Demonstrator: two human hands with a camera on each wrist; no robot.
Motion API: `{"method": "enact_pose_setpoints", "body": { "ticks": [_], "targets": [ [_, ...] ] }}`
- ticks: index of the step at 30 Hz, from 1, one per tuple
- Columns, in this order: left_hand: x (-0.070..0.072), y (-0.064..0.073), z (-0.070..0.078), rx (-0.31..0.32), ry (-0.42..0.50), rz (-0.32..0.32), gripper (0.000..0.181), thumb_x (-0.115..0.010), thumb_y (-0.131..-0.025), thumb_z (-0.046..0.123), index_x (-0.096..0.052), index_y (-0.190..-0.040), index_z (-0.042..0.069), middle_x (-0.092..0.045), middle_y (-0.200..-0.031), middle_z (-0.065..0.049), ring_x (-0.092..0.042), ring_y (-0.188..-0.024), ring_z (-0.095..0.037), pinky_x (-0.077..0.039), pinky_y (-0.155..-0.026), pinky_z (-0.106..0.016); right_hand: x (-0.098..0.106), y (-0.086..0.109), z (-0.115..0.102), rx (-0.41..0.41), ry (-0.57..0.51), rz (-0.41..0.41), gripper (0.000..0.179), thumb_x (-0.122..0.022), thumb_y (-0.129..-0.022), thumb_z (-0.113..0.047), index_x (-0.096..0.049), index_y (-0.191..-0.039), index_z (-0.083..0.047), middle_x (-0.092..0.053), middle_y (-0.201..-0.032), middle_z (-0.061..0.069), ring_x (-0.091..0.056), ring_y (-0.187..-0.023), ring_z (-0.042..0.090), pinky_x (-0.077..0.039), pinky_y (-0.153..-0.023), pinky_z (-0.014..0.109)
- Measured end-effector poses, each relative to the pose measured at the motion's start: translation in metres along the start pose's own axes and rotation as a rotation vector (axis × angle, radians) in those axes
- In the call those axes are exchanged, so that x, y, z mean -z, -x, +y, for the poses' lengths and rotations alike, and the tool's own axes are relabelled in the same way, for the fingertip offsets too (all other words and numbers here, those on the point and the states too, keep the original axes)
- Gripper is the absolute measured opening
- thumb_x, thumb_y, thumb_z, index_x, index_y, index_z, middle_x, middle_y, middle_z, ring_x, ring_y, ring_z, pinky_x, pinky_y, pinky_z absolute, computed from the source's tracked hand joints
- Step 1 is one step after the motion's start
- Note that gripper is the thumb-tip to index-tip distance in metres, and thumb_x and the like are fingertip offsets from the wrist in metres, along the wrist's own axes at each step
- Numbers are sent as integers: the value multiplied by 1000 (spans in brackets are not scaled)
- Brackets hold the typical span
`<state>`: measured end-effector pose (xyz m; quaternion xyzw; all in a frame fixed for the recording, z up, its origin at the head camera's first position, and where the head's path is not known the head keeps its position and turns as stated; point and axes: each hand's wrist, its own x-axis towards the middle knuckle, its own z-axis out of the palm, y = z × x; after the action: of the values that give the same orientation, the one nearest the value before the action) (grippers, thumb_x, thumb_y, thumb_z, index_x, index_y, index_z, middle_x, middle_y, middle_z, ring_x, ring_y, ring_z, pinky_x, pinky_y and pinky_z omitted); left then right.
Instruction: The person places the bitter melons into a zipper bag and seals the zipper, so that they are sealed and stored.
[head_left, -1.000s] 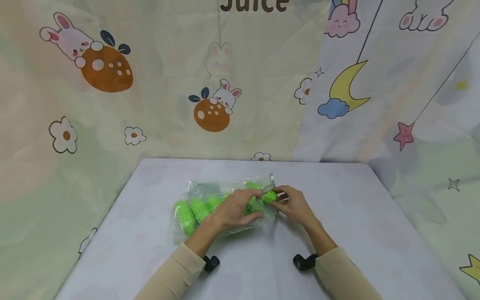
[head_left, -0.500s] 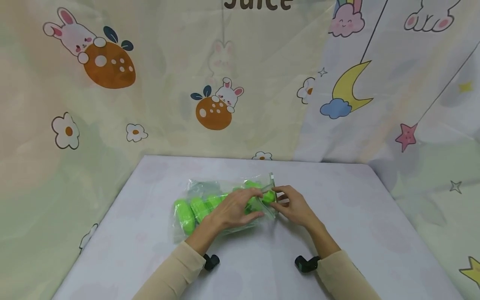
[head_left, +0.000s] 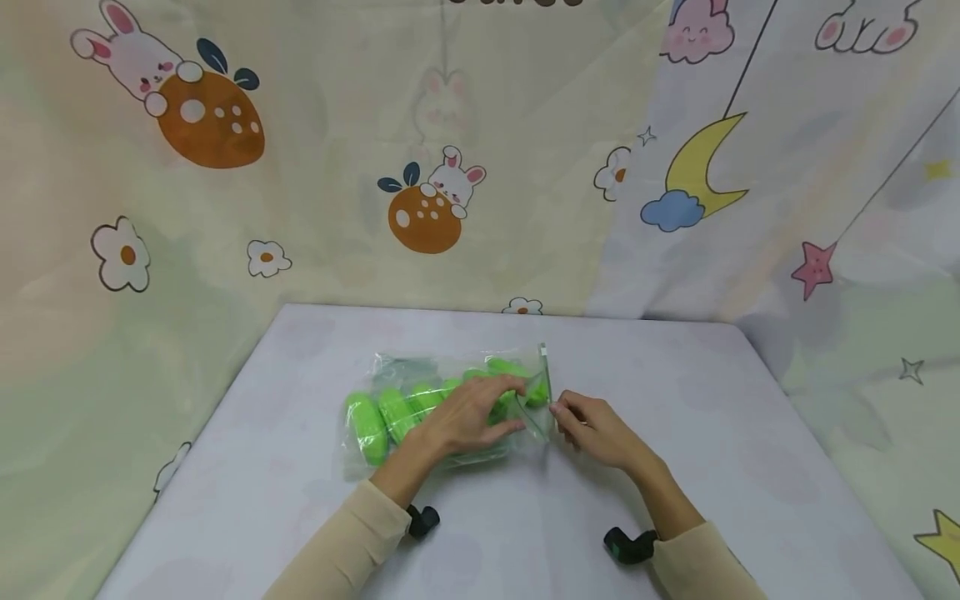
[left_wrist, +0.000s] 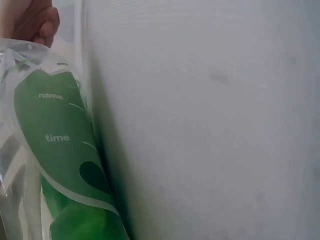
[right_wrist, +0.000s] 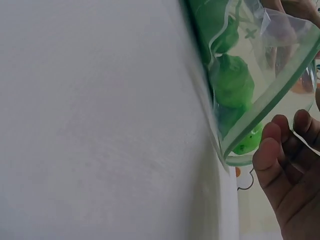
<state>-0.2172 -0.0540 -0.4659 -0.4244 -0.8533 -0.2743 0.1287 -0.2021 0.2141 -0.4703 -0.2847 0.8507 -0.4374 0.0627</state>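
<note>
A clear zip bag with a green printed label reading "name" and "time" lies at mid-table, its mouth toward the right. Inside are several bright green, rounded oblong pieces; their kind cannot be told. My left hand grips the bag near its mouth, fingers curled over the lip and thumb apart, hiding part of the contents. With thumb and fingers close together, my right hand pinches the outer edge of the mouth. In the right wrist view, its fingertips are beside the bag's green-edged mouth, near a green piece.
The white-covered table ends at a back edge against a cartoon-printed cloth. Black wrist cameras stick out from both sleeves.
The green piece at the right fingers has gone inside the bag's mouth. My right hand has drawn back slightly right and down, fingers more curled. The left hand stays about where it was.
</note>
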Motion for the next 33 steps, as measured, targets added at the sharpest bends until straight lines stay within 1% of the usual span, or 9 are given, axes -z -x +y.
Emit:
{"method": "enact_pose_setpoints", "body": {
  "ticks": [2, 4, 9, 14, 17, 23, 26, 30, 33],
  "targets": [
    [0, 0, 0, 4, -7, -3, 50, -76, -93, 34, -56, -135, 16, -67, -132, 3, -63, -122, -17, -47, -108, -40, 0, 3, -2, 6, 0, 1, 31, -47, -111, -22, -60, -87, -8, -61, -69, 4, -58, -57, 15, -50, -52, 30],
    [1, 0, 0, 3, -12, -6, 49, -75, -95, 34, -56, -137, 17, -67, -133, 4, -62, -123, -15, -46, -109, -39, -1, 6, -5, 3, -32, -33, 30, -47, -111, -22, -61, -88, -8, -66, -73, 7, -63, -60, 21, -53, -55, 32],
    [3, -1, -1, 4, 22, 12, 48, -69, -95, 25, -56, -141, 18, -65, -138, 6, -62, -123, -14, -46, -109, -39, -3, 9, -14, 6, -131, -147, 23, -61, -105, -26, -56, -90, -9, -72, -84, 8, -70, -72, 31, -59, -65, 39],
    [6, -14, -3, -11, 47, 27, 43, -63, -96, 18, -58, -139, 16, -67, -134, 4, -67, -108, -18, -50, -103, -39, -4, 13, -17, 39, -161, -122, 26, -73, -98, -21, -51, -88, -9, -65, -81, 2, -70, -72, 23, -59, -67, 34],
    [10, -29, -2, 14, 38, -6, 37, -62, -98, 18, -60, -135, 14, -68, -131, 2, -67, -108, -21, -49, -103, -39, -4, 15, -18, 40, -163, -116, 25, -76, -95, -18, -53, -89, -11, -60, -84, 1, -69, -78, 15, -60, -71, 31],
    [13, -61, -2, 165, 54, -104, 33, -61, -103, 25, -58, -136, 21, -60, -140, 7, -57, -129, -16, -45, -109, -40, -6, 14, -16, 57, -187, -136, 24, -78, -93, -14, -54, -90, -11, -58, -87, 1, -68, -84, 14, -61, -74, 33],
    [8, -73, -7, 230, 76, -164, 33, -60, -104, 27, -58, -136, 20, -57, -144, 5, -54, -134, -20, -44, -110, -44, -9, 14, -13, 79, -194, -142, 23, -77, -93, -13, -54, -89, -11, -57, -86, 0, -66, -83, 12, -61, -73, 32],
    [2, -86, -16, 327, 49, -261, 36, -58, -105, 30, -55, -140, 19, -54, -147, 0, -50, -138, -25, -40, -112, -50, -12, 17, -13, 93, -159, -152, 22, -75, -94, -11, -54, -88, -13, -57, -84, -2, -64, -83, 10, -60, -72, 31],
    [-1, -95, -26, 418, 26, -310, 37, -57, -106, 32, -55, -140, 18, -53, -149, -5, -49, -137, -31, -40, -109, -57, -12, 18, -15, 93, -123, -137, 24, -74, -93, -6, -53, -86, -15, -57, -84, -5, -63, -84, 10, -59, -71, 30]
  ]
}}
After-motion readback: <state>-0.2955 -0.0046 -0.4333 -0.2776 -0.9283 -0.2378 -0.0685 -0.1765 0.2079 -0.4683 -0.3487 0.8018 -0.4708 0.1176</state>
